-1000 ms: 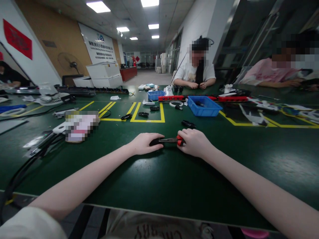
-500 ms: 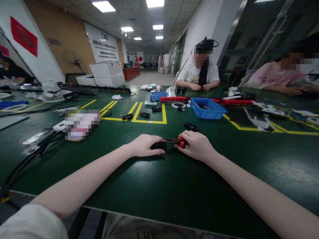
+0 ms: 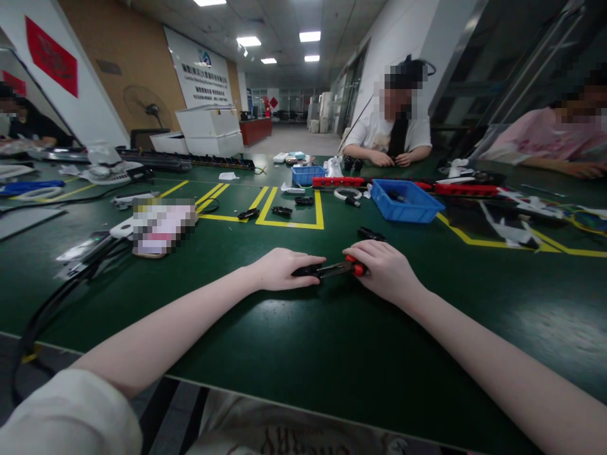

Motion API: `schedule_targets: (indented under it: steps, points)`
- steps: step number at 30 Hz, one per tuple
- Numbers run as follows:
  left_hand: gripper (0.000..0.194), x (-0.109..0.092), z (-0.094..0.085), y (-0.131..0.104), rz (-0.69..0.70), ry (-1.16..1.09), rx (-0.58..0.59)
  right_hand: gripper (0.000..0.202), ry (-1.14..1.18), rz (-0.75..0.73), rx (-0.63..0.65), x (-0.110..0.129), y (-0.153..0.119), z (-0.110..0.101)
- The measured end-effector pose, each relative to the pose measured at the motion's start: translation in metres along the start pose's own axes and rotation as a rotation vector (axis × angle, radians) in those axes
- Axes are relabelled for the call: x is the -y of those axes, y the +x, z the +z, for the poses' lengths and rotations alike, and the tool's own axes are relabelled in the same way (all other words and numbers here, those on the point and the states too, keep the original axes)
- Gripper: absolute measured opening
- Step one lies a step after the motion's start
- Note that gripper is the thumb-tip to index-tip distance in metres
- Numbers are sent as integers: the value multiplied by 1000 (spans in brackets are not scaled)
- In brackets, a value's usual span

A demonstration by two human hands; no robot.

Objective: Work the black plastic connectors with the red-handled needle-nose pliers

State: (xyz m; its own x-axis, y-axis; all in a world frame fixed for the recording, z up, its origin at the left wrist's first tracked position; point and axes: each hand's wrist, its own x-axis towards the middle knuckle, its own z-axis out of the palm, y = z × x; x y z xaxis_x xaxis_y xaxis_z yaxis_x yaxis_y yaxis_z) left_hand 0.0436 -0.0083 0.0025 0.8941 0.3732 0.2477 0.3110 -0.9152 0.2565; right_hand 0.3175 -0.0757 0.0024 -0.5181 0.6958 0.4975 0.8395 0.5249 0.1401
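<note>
1. Your red-handled pliers (image 3: 337, 270), gripped in your right hand (image 3: 391, 268), have tilted since the earlier frame; work seems centred at the black piece's (image 3: 304, 271) right end.
2. Your left hand (image 3: 282, 268) pinches that piece mid-frame, partly hiding it.
3. Just beyond your right hand lies a black part (image 3: 371, 234); upper right of centre, a blue bin (image 3: 410, 213).

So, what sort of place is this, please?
Probably a shared workshop: the right hand holds pliers, blue bins stand on the table, and another person is at its far side.

One head-worn view from close above the green table (image 3: 332, 341), forward and down
</note>
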Motion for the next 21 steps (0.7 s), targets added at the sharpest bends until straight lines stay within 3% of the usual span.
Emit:
schedule_targets:
  steps: [6, 16, 21]
  points:
    - [52, 2, 2, -2, 2, -27, -25, 22, 0, -21, 33, 4, 2, 1]
    - [46, -12, 2, -2, -4, -142, -80, 48, -45, 40, 31, -8, -4, -7]
    - [42, -14, 1, -2, -22, -164, -93, 42, -48, 31, 55, -7, -3, -7]
